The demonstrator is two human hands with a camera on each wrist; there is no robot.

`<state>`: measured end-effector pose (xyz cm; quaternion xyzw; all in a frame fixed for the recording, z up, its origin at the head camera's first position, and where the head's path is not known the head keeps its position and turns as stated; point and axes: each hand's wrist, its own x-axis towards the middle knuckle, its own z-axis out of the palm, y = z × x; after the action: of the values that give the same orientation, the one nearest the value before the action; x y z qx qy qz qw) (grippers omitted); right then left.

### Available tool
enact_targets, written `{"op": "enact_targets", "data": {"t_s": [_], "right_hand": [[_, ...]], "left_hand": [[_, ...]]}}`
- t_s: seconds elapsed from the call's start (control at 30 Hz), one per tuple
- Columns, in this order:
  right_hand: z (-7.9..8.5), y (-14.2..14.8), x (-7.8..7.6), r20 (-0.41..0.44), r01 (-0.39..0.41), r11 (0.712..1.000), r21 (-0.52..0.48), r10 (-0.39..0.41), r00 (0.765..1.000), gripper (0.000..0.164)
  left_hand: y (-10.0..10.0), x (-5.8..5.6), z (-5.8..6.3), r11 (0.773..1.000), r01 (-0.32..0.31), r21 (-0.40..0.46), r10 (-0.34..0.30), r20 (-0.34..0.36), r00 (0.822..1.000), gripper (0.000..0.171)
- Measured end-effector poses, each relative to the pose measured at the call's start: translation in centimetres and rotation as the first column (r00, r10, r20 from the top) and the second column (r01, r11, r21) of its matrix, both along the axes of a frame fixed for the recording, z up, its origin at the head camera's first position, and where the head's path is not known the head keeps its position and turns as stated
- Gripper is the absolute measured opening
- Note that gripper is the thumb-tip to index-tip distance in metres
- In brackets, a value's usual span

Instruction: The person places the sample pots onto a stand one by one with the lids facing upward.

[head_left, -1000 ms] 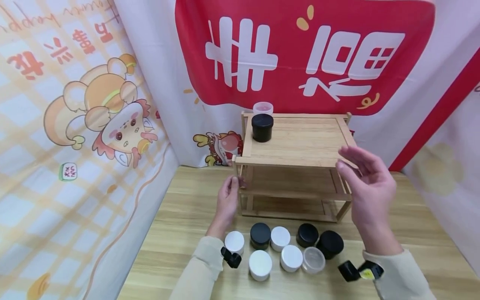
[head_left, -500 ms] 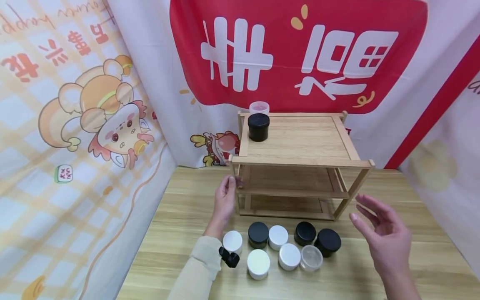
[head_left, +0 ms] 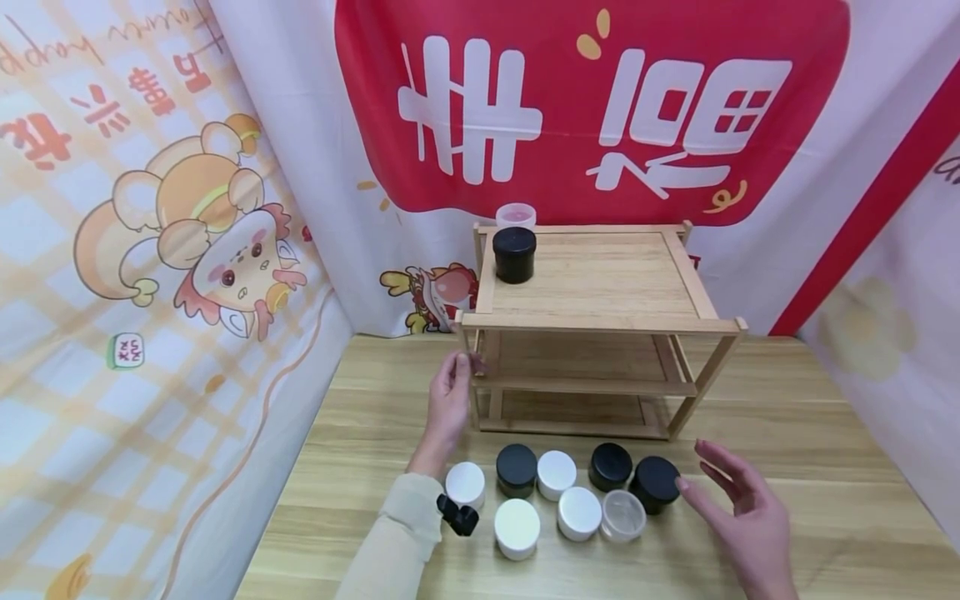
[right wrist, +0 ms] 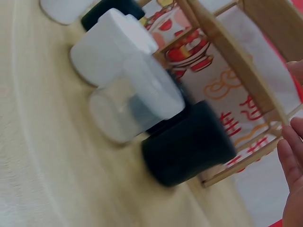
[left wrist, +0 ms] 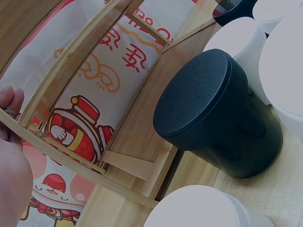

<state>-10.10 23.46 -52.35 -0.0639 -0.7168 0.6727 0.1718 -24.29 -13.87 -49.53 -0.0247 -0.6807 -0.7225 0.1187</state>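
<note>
My left hand point(head_left: 448, 404) grips the left front post of a small wooden shelf rack point(head_left: 600, 322); in the left wrist view its fingertips point(left wrist: 14, 100) show behind that post. My right hand point(head_left: 746, 512) holds nothing, its fingers spread a little. It is beside a black lidded jar point(head_left: 656, 483), at the right end of a group of jars. Just left of this jar is a clear jar point(head_left: 622, 517). A second black jar point(head_left: 514, 257) stands on the rack's top shelf at the left, with another clear jar point(head_left: 516, 215) behind it.
In front of the rack, white jars point(head_left: 517, 529) and further black jars point(head_left: 516, 471) stand close together on the wooden table point(head_left: 825, 467). A red and white printed cloth point(head_left: 480, 192) hangs behind; a patterned cloth point(head_left: 172, 400) borders the left side.
My right hand has come down from the rack's right front corner to the table, then inward beside the black jar. My left hand has stayed on the post.
</note>
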Motion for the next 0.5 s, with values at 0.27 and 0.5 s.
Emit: {"op": "enact_targets", "data": {"t_s": [0.27, 0.5], "right_hand": [[-3.7, 0.2, 0.1, 0.028, -0.012, 0.994, 0.109, 0.009, 1.0, 0.07], [-6.3, 0.3, 0.0, 0.028, -0.047, 0.994, 0.095, 0.045, 0.999, 0.076]], "left_hand": [[0.0, 0.0, -0.3, 1.0, -0.008, -0.004, 0.008, 0.01, 1.0, 0.051], [0.0, 0.0, -0.3, 1.0, -0.001, -0.002, 0.001, 0.026, 1.0, 0.059]]}}
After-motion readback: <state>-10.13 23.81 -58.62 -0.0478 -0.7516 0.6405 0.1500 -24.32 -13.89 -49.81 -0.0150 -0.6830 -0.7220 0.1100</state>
